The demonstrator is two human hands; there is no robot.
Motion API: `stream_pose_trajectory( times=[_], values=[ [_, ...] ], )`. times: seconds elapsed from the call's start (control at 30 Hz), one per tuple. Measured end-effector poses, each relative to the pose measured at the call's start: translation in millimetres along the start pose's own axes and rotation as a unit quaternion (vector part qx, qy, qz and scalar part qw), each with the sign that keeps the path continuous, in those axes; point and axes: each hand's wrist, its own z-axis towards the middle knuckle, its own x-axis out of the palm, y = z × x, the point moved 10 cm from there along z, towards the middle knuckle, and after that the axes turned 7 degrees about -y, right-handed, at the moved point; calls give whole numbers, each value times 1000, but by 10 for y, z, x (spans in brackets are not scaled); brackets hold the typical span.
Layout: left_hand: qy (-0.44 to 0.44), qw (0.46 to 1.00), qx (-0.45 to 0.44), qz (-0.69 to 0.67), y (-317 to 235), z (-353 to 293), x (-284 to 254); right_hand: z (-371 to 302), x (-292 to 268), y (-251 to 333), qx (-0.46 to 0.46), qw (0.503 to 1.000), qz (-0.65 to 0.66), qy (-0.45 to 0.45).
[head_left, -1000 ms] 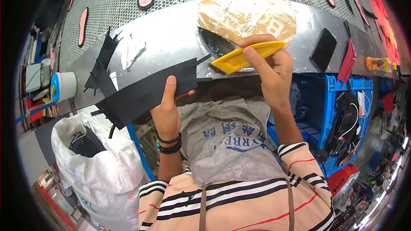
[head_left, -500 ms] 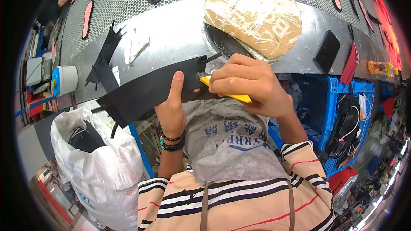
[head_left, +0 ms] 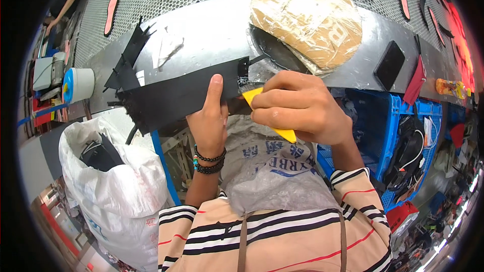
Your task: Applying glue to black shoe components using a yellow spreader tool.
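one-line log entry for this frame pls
left hand: pressing flat black sheet on grey metal ledge | right hand: gripping yellow plastic scraper at sheet's right end

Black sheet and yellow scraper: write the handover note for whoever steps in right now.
Left hand: thumb pressed flat on the black sheet, pinning it at the near edge of the metal table.
Right hand: closed around the yellow scraper, whose tip is at the sheet's right end.
Done: cannot tell.
Left: the sheet lies on the table edge; its left end is ragged, with loose black offcuts beside it.
Nearby: a plastic-wrapped brown bundle behind the right hand.
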Motion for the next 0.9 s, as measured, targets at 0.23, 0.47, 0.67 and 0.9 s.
stream_pose_trajectory(
  times=[0.23, 0.47, 0.67, 0.9],
  values=[
    [-18, 1000, -5, -8, -58, -62, 57, -72, -418, -41, 33, 976, -13, -214],
    [-20, 998, 36, -46, -192, -97, -7, -356, -551, -277, 120, 941, 18, -316],
    [8, 998, 6, -62, -185, -157, 41, -143, -398, -251, 61, 946, 53, -314],
    [15, 997, -17, -71, -231, 156, -129, -412, -789, -345, 168, 891, 9, -422]
  ],
)
